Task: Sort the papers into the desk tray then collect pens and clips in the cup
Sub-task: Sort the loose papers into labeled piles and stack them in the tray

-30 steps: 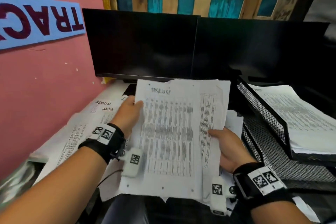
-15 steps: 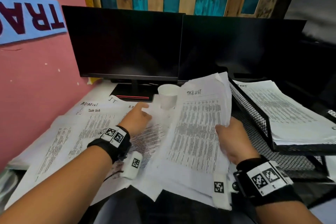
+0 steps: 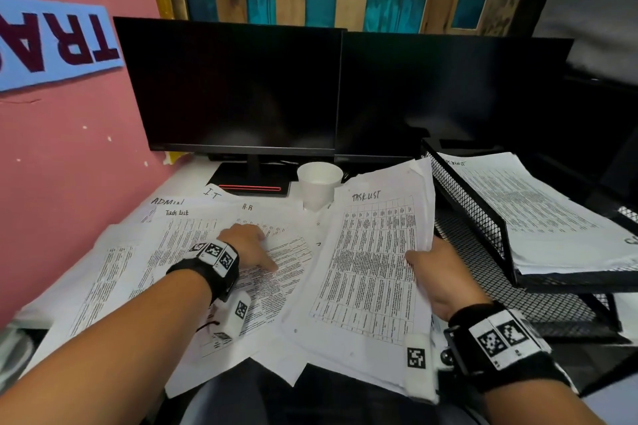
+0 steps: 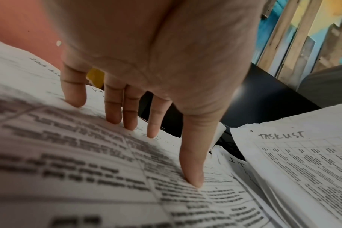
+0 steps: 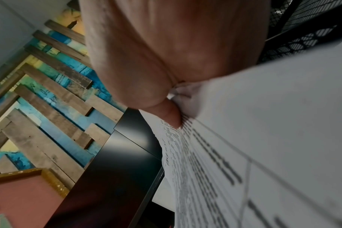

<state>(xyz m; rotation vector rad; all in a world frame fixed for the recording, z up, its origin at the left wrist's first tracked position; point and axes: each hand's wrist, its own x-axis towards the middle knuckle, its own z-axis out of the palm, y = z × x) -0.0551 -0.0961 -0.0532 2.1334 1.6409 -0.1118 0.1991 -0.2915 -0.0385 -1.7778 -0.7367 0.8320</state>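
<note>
My right hand [image 3: 436,272] grips a thin stack of printed papers headed "TASK LIST" [image 3: 371,262] by its right edge, thumb on top [image 5: 172,114], holding it just left of the black mesh desk tray [image 3: 483,228]. The tray's upper tier holds a pile of printed sheets [image 3: 538,214]. My left hand [image 3: 248,245] lies flat with straight fingers [image 4: 193,169] pressing on loose printed sheets [image 3: 179,252] spread over the desk. A white paper cup [image 3: 318,188] stands upright behind the papers, by the monitor base. No pens or clips show.
Two dark monitors [image 3: 241,86] stand side by side at the back of the desk. A pink wall [image 3: 69,166] closes the left side. The tray's lower mesh tier [image 3: 538,300] lies to the right of my right hand.
My left hand let go of the stack and dropped onto the loose sheets on the desk. My right hand carried the stack rightward, toward the tray.
</note>
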